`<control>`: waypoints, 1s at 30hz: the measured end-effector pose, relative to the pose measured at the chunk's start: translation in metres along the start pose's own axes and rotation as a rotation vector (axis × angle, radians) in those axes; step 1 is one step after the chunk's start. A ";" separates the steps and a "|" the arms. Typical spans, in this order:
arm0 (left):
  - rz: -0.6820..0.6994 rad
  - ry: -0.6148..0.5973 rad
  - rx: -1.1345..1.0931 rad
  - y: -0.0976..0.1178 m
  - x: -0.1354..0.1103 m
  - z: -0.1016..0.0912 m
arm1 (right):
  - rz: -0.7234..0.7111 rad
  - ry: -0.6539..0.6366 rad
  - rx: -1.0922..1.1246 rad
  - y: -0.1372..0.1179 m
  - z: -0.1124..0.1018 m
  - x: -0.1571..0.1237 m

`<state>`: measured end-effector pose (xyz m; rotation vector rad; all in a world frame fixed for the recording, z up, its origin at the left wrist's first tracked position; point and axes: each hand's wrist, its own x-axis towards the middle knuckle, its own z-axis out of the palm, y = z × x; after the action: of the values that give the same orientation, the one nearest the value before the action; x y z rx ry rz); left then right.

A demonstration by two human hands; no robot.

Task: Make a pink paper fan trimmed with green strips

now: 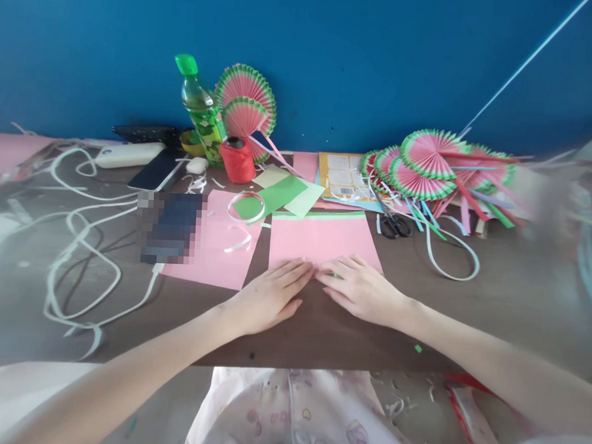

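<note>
A pink sheet of paper [324, 239] with a green strip along its far edge lies on the table in front of me. My left hand [276, 293] rests on the sheet's near edge, its fingers stretched out together and lying flat. From the other side my right hand [364, 290] touches the same edge, fingers spread and slightly bent. The fingertips of both hands meet near the middle. A bit of green shows between the right fingers. How the near edge lies under the hands is hidden.
Left are another pink sheet [225, 265], a blurred-out phone [173, 226] and a white cable [86, 239]. Behind stand a green bottle [200, 113] and red roll [237, 160]. Black-handled scissors [395, 225] and pleated paper fans [433, 159] lie at the right.
</note>
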<state>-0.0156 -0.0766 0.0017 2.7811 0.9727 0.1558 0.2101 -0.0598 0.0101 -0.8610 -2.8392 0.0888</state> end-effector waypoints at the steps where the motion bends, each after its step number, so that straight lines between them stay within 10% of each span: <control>1: 0.001 -0.032 -0.008 -0.001 -0.001 0.001 | 0.011 0.000 -0.014 -0.001 0.002 -0.001; 30: 0.000 -0.142 -0.045 -0.018 -0.018 -0.010 | 0.369 0.026 0.088 0.028 0.001 -0.082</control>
<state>-0.0421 -0.0723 0.0071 2.7087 0.9229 -0.0193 0.2925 -0.0819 -0.0065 -1.3420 -2.5954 0.2452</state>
